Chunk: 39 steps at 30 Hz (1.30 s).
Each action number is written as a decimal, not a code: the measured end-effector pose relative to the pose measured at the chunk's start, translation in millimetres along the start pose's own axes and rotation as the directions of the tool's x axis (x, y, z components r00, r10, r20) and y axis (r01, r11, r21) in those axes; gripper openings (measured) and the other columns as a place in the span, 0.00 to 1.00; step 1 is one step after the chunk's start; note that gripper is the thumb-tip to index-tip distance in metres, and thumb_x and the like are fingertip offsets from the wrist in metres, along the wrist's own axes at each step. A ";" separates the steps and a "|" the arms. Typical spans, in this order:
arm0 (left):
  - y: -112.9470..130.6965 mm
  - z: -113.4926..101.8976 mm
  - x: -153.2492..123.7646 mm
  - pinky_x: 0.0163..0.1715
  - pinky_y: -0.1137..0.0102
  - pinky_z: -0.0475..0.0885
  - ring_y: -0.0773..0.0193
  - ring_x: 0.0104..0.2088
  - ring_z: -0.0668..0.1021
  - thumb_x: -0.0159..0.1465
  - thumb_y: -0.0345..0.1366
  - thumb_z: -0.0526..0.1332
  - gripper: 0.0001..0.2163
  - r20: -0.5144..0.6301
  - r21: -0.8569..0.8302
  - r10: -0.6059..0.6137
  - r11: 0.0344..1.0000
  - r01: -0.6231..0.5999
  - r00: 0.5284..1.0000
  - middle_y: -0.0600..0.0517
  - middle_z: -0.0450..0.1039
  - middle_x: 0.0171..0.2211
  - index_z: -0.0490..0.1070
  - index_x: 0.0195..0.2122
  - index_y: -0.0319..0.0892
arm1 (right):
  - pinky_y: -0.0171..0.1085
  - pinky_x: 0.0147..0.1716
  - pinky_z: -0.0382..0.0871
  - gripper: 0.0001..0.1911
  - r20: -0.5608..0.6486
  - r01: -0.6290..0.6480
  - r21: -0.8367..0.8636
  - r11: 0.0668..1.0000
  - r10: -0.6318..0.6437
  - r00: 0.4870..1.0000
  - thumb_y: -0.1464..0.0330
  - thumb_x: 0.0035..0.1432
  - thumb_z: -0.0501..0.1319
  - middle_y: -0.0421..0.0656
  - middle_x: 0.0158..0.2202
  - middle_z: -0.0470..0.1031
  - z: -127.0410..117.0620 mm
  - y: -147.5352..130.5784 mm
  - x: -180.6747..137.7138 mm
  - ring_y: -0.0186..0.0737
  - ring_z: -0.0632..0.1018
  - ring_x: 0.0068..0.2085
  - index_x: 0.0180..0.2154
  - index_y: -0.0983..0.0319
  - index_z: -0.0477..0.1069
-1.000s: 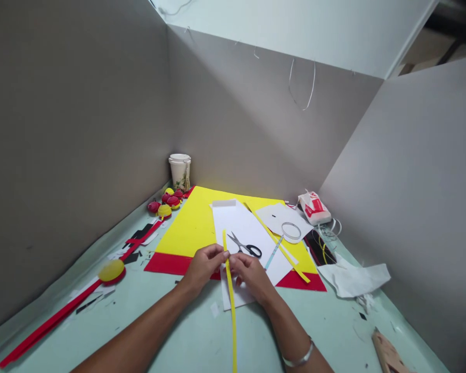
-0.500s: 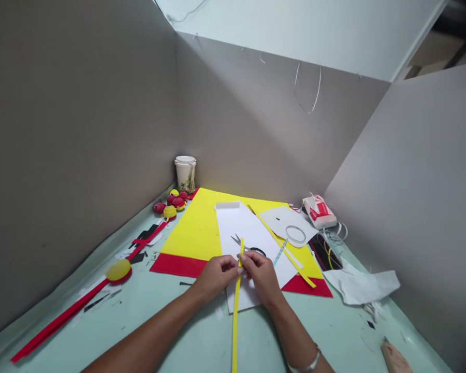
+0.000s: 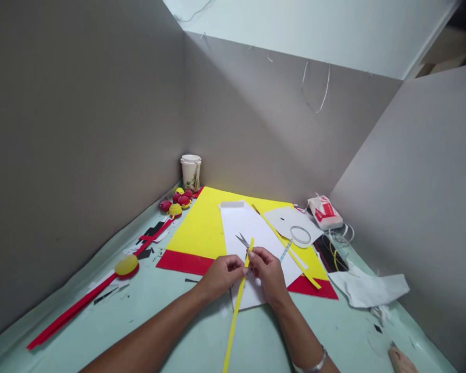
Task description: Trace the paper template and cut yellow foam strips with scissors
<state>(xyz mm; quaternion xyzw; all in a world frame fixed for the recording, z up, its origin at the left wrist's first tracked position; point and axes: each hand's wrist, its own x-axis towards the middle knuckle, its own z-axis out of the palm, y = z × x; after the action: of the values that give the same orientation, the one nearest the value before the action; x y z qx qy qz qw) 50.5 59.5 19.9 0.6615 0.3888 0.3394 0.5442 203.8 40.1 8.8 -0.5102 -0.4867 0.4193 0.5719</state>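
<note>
A long yellow strip with fine cuts or ridges (image 3: 236, 305) runs from the bottom edge up between my hands. My left hand (image 3: 226, 274) pinches it from the left side. Just above, my right hand (image 3: 267, 269) grips the strip near its upper end, which sticks out past the fingers. Beneath both hands lies a white sheet (image 3: 238, 220). A pair of scissors (image 3: 242, 240) rests on that sheet behind my right hand, blades pointing up and left, handles hidden. Yellow sheet (image 3: 196, 223) and red sheet (image 3: 184, 261) are under the white one.
To the left lie a red strip (image 3: 73, 309) and a yellow-and-red round piece (image 3: 127, 266). Small red and yellow pieces (image 3: 183, 201) sit near a paper cup (image 3: 191, 171). Rightward are a ring (image 3: 300, 235), a tissue pack (image 3: 324, 212) and crumpled white cloth (image 3: 368, 285).
The view has shifted slightly, so the scene sits further right. The yellow strip slants more, its upper end leaning right. Both hands keep their grip on it.
</note>
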 end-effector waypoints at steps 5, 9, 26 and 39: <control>-2.5 0.7 0.2 0.25 0.72 0.58 0.67 0.25 0.65 0.54 0.41 0.62 0.09 0.017 0.020 -0.010 1.000 0.010 1.000 0.56 0.66 0.22 0.70 0.26 0.40 | 0.34 0.23 0.59 0.14 -0.009 -0.006 0.019 1.000 0.006 1.000 0.57 0.54 0.63 0.36 0.21 0.67 0.3 1.4 1.0 0.34 0.64 0.22 0.33 0.62 0.75; -5.1 2.1 0.4 0.25 0.72 0.59 0.66 0.25 0.67 0.54 0.41 0.61 0.08 0.041 0.036 -0.024 0.999 0.022 0.999 0.56 0.68 0.22 0.71 0.26 0.40 | 0.34 0.23 0.59 0.16 -0.020 -0.009 0.029 1.000 0.009 1.000 0.56 0.54 0.63 0.36 0.21 0.67 0.4 2.1 2.3 0.34 0.64 0.22 0.33 0.62 0.75; 5.3 -7.8 4.1 0.21 0.74 0.56 0.71 0.20 0.61 0.56 0.44 0.62 0.11 -0.163 -0.218 -0.081 0.975 0.044 0.983 0.60 0.61 0.20 0.69 0.34 0.41 | 0.33 0.22 0.61 0.09 0.110 0.020 -0.053 0.998 -0.014 0.994 0.62 0.53 0.63 0.36 0.21 0.70 5.8 -2.5 2.2 0.34 0.67 0.21 0.32 0.61 0.75; 6.1 -8.1 5.3 0.19 0.75 0.53 0.72 0.20 0.60 0.55 0.41 0.63 0.09 -0.206 -0.277 -0.097 0.960 0.037 0.974 0.60 0.59 0.18 0.70 0.30 0.40 | 0.35 0.30 0.66 0.08 0.174 0.098 -0.145 0.985 -0.072 0.982 0.66 0.54 0.62 0.40 0.28 0.76 6.9 6.0 1.4 0.37 0.73 0.29 0.34 0.62 0.77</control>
<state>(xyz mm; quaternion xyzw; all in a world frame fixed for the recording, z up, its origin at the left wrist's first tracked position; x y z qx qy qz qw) 46.8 67.3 27.5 0.5258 0.4183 0.4411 0.5949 197.4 43.3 3.1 -0.4939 -0.5852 0.3974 0.5057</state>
